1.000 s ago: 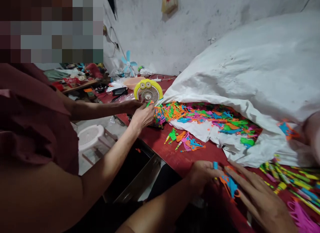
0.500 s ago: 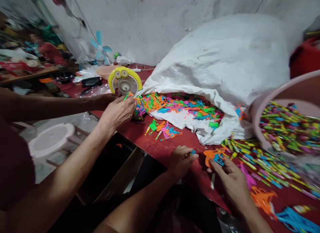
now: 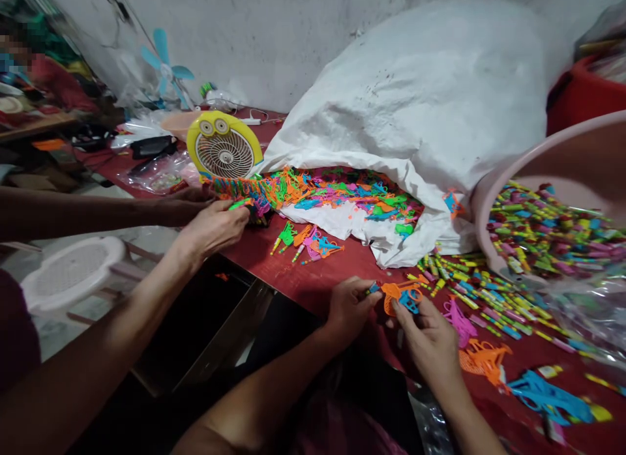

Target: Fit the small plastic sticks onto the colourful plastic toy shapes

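Left hand (image 3: 349, 305) pinches a small blue part (image 3: 374, 288) at its fingertips; right hand (image 3: 430, 334) grips an orange and blue plastic piece (image 3: 402, 296) (shape unclear, likely toy parts) over the red table (image 3: 313, 282). A co-worker's hands (image 3: 212, 223) grasp a multicoloured strip (image 3: 244, 191) near the yellow fan (image 3: 223, 148).

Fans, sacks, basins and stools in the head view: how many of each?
Fans: 2, yellow fan and blue fan
White sack: 1
Pink basin: 1
White stool: 1
Total: 5
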Demonstrator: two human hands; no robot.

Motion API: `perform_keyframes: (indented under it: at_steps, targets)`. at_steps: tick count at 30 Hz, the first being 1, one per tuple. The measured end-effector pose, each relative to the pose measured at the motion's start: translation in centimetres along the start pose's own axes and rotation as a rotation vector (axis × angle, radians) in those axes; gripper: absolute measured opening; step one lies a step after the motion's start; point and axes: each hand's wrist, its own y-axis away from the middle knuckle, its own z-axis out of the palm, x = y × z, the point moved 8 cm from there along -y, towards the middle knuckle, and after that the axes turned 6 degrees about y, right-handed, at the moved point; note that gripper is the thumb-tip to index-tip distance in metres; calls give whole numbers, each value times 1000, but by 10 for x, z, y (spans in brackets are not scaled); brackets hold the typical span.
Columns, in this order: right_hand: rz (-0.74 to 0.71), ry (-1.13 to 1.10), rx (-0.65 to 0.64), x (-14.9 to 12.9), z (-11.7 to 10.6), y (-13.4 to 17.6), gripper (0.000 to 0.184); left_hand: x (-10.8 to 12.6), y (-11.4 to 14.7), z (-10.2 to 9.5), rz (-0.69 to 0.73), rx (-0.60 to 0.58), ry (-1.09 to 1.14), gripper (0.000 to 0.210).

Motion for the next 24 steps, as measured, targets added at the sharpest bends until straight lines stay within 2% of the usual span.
perform_keyframes:
  at_steps: [3, 6, 10, 14, 19, 22, 24]
  targets:
    - [-18, 28, 18, -1, -1, -1, 47, -1, 1, 1, 48, -2, -27, 25]
    - [-37, 70, 5, -2, -2, -2, 45, -2, 2, 7, 96, -67, -23, 27]
    - [-50, 111, 53, -7, -8, -1, 43, -4, 1, 8, 83, -62, -37, 34]
    - [-101, 145, 53, -17, -6, 2, 41, -4, -4, 4, 66, -63, -80, 33]
    - [-145, 201, 51, -20, -5, 2, 38, -9, 0, 15, 57, -88, -166, 31]
    - [-195, 231, 58, -22, -5, 2, 36, 10, -3, 14, 85, -61, -204, 31]
    - [-236, 279, 63, -25, -4, 2, 36, 39, -18, -9, 89, -32, -244, 34]
